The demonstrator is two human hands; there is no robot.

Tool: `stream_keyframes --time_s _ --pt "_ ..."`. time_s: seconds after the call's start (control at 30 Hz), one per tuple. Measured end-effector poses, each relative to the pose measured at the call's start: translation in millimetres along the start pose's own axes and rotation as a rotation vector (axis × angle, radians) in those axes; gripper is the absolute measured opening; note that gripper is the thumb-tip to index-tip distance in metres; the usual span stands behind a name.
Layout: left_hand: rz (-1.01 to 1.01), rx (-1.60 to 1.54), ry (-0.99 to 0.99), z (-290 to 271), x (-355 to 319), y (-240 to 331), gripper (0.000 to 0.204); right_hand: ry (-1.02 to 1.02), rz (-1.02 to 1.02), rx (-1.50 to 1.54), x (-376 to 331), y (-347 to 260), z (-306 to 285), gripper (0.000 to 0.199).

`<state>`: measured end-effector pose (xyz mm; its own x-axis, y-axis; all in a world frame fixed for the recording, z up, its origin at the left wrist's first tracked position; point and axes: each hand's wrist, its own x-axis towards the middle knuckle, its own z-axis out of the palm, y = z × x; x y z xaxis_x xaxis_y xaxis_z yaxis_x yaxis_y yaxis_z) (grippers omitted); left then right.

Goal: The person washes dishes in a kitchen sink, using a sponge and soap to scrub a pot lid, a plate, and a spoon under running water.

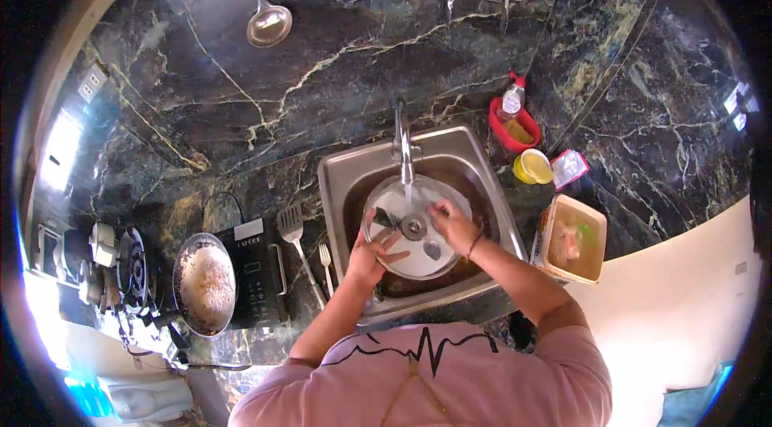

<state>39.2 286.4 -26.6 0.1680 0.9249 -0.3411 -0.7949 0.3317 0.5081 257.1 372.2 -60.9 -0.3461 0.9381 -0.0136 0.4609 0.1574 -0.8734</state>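
The left hand (370, 260) is grasping a clear round lid (444, 260) at about eight o'clock on its rim, its fingers spreading toward the middle. The right hand (453, 226) is lying against the lid at about three o'clock, its fingers bending; whether it is gripping anything I cannot tell. The lid is sitting over the basin of the steel sink (474, 155), and the faucet (404, 145) is reaching in from twelve o'clock, sending water onto the lid.

Taking the lid as the dial's centre, a red holder (500, 134) carrying a bottle (513, 99) is standing between one and two o'clock. A yellow tub (527, 170) is standing at two, with a red-edged packet (569, 168) lying just beyond. At three, a squarish container (599, 254) is holding cloudy liquid with pink and green pieces.

On the counter (273, 186), a fork (326, 260) is lying at eight o'clock, and a slotted spatula (291, 223) is lying near nine. Farther out, between eight and nine, a pan (207, 282) with pale contents is resting partly over a black cooktop (259, 286). A ladle (269, 23) is hanging at eleven.
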Motion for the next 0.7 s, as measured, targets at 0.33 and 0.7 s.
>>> stream_keyframes --time_s 0.33,0.7 --pt "-0.018 0.193 0.041 -23 30 -21 0.087 0.162 -0.407 -0.055 12 -70 71 0.018" --pt "0.102 0.215 0.002 9 12 -17 0.099 0.551 -0.086 -0.151 74 -35 53 0.013"
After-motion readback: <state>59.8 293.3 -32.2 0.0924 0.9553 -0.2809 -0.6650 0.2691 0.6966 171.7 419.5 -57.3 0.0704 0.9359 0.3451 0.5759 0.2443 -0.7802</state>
